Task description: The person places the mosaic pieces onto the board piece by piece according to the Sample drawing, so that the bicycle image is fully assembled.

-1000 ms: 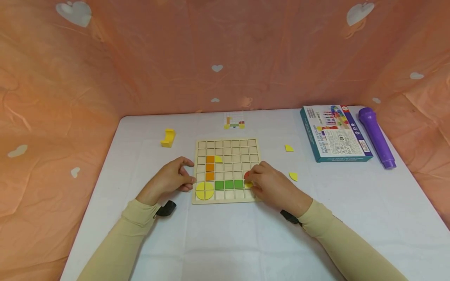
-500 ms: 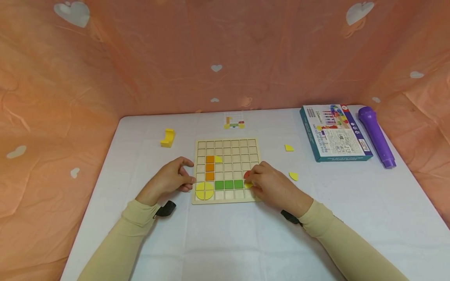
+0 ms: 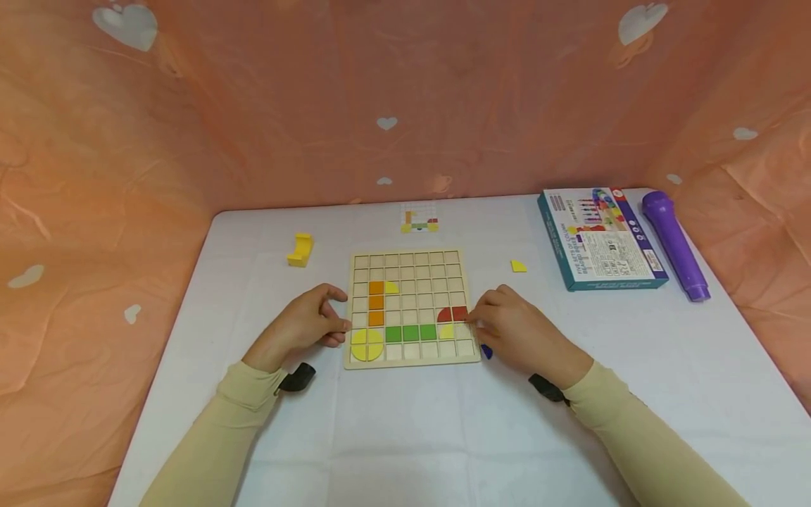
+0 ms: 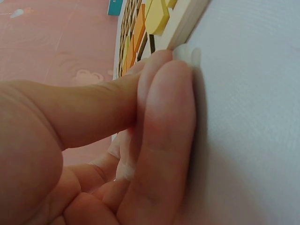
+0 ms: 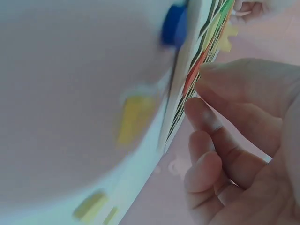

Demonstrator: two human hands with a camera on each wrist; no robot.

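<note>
A wooden grid board (image 3: 412,365) lies on the table, holding orange squares (image 3: 376,302), green squares (image 3: 410,333), yellow quarter-circles (image 3: 367,345), a red quarter-circle (image 3: 445,315) and a red square (image 3: 459,314). My left hand (image 3: 307,317) rests beside the board's left edge, its fingertips (image 4: 166,89) touching or very near the rim. Over the right edge is my right hand (image 3: 522,331), thumb and index finger close to the red square. Nothing shows between its fingers in the right wrist view. A blue piece (image 3: 486,351) sits beside the board, partly behind that hand.
A small pattern card (image 3: 419,217) lies beyond the board. A yellow block (image 3: 300,250) stands to the left. Right of the board are a loose yellow quarter-circle (image 3: 518,266), a flat box (image 3: 602,239) and a purple microphone-shaped object (image 3: 676,246).
My right hand has moved right, off the red and yellow pieces, uncovering the red square and part of the blue piece. It now hides one loose yellow quarter-circle. My left hand stays put.
</note>
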